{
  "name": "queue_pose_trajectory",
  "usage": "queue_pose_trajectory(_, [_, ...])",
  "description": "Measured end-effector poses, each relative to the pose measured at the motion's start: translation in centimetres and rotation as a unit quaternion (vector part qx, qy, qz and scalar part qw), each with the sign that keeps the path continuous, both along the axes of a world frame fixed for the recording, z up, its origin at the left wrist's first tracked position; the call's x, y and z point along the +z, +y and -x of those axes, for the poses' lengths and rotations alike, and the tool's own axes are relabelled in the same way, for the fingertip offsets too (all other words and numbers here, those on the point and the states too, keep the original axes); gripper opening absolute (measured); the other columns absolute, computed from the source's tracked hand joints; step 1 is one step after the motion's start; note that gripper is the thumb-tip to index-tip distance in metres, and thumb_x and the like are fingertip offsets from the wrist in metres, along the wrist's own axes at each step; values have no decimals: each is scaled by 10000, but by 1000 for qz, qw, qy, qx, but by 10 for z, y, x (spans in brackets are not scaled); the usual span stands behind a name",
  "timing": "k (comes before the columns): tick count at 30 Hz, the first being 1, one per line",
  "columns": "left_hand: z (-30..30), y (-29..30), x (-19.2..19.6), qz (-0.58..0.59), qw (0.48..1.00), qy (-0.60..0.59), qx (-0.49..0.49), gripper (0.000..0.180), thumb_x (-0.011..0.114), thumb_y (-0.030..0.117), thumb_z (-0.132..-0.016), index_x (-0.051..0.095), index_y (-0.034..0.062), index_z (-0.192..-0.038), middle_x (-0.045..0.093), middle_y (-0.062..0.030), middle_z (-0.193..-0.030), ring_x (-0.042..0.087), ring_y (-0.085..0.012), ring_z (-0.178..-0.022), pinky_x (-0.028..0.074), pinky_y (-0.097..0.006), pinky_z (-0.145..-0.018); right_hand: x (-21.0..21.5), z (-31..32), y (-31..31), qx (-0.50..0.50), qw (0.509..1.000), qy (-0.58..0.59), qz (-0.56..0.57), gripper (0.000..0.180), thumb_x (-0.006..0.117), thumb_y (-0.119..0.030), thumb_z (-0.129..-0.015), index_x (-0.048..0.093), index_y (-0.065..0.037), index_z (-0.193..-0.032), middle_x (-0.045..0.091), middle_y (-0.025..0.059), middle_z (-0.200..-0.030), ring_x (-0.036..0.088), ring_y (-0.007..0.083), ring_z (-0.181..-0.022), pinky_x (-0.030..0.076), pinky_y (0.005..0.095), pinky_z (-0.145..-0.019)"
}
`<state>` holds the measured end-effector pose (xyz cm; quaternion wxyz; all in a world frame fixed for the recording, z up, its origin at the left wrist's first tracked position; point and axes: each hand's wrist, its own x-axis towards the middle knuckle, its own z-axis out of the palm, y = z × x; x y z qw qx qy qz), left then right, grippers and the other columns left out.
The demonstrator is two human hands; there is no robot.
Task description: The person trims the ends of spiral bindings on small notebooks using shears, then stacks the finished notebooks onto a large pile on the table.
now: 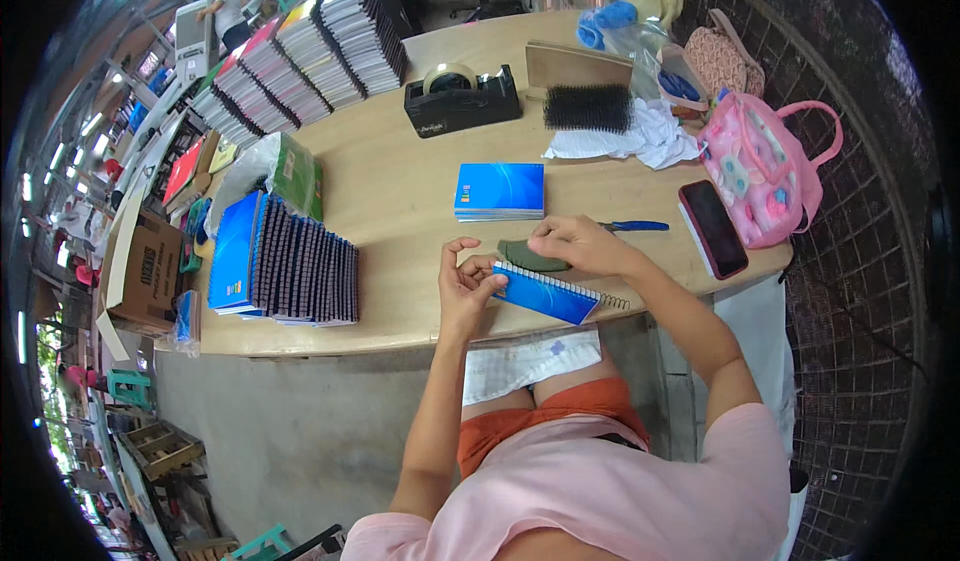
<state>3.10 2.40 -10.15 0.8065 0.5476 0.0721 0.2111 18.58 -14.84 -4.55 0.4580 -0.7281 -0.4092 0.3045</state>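
A small blue notebook [548, 293] is tilted near the table's front edge, pinched at its left end by my left hand [468, 283]. Wire coil [614, 303] runs along its upper edge and sticks out loose past the right end. Just beyond, my right hand [575, 245] has its fingers bent and closed over a dark green pad [530, 257]; what lies between the fingertips is hidden. Behind my hands sits a short stack of blue-covered notebooks [499, 191]. Blue-handled pliers [640, 226] lie to the right of my right hand.
Coil-bound blue notebooks [300, 266] stand stacked at left, near a cardboard box [145, 271]. Farther back are tall notebook stacks [300, 56], a black tape dispenser [462, 103] and a black bristle brush [588, 109]. A phone [713, 229] and pink bag [765, 166] lie right.
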Motion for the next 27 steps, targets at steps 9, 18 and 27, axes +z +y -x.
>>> queue_pose_trajectory(9, [5, 2, 6, -9, 1000, 1, 1, 696, 714, -107, -797, 360, 92, -1363, 677, -130, -1023, 660, -143, -882, 555, -255, -729, 19, -36, -27, -191, 925, -325, -39, 439, 699, -411, -877, 728, -55, -1133, 617, 198, -1213, 601, 348, -1093, 469, 414, -960])
queue_pose_trajectory(18, [11, -9, 31, -36, 998, 44, 40, 852, 650, -82, -864, 205, 128, -1560, 690, -210, -1155, 651, -108, -885, 514, -223, -745, -52, -1, -78, -276, 818, -486, 135, 846, 769, -419, -793, 397, -98, -1482, 445, 210, -1366, 466, 394, -1224, 381, 527, -1001])
queue_pose_trajectory(27, [21, -13, 40, -71, 994, 52, 66, 778, 655, -48, -875, 248, 53, -1530, 734, -182, -1044, 665, -85, -842, 476, -191, -680, -49, 12, -96, -265, 836, -474, 75, 618, 761, -358, -806, 573, -88, -1328, 576, 108, -1127, 541, 296, -1058, 390, 492, -907])
